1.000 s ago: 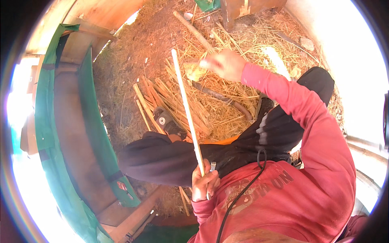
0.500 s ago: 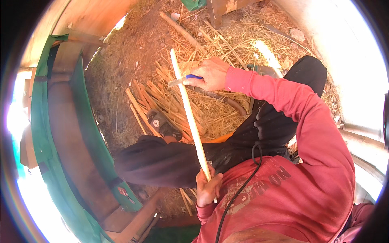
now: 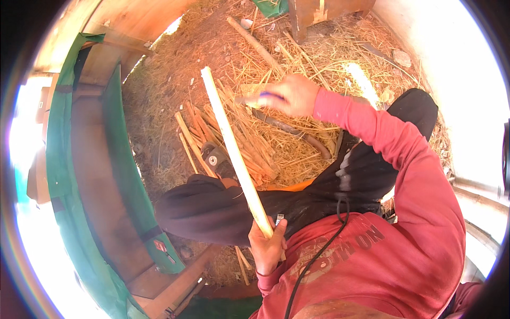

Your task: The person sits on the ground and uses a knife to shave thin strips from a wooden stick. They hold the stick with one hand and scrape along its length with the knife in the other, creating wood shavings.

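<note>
My left hand (image 3: 266,249), low by my waist, is wrapped round the lower end of a long pale peeled stick (image 3: 229,137). The stick slants up and left across my dark-trousered leg. My right hand (image 3: 295,95), smeared by motion, grips a knife (image 3: 272,95) with a blue handle. Its blurred blade points left, toward the stick, with a gap between them. Below the knife, a dark tool with a curved brown handle (image 3: 316,145) lies on the straw. Split wooden sticks (image 3: 249,143) are piled behind the raised stick.
A dark shoe (image 3: 219,161) rests beside the wood pile. Straw (image 3: 334,58) and a thick branch (image 3: 255,45) cover the ground ahead. At the left stands a green-edged wooden frame (image 3: 64,175); a pale wall (image 3: 451,69) rises at the right. A dark cord (image 3: 313,247) hangs over my sweater.
My right hand and the knife have come off the stick and moved right. The stick's upper end has swung left and its lower end is still in my left hand. The view has shifted slightly.
</note>
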Available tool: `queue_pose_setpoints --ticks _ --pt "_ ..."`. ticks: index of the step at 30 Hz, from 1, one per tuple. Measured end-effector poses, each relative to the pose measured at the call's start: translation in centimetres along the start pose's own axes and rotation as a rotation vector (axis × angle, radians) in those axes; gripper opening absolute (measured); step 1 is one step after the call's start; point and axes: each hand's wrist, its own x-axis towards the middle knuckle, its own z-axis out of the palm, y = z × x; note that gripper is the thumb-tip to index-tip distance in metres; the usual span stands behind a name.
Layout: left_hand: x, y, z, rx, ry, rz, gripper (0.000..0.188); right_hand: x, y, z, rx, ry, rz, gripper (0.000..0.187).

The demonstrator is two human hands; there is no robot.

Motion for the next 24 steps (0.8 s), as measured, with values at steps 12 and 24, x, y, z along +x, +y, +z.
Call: queue_pose_setpoints --ticks 12,24 --pt "-0.5 0.3 1.3 0.158 -0.018 -0.019 0.023 -2.4 -1.1 1.9 -0.049 -0.022 -0.294 0.036" --pt "-1.0 0.4 1.4 0.087 -0.043 -0.045 0.025 -2.1 -1.1 3.4 -0.155 0.040 -0.142 0.040"
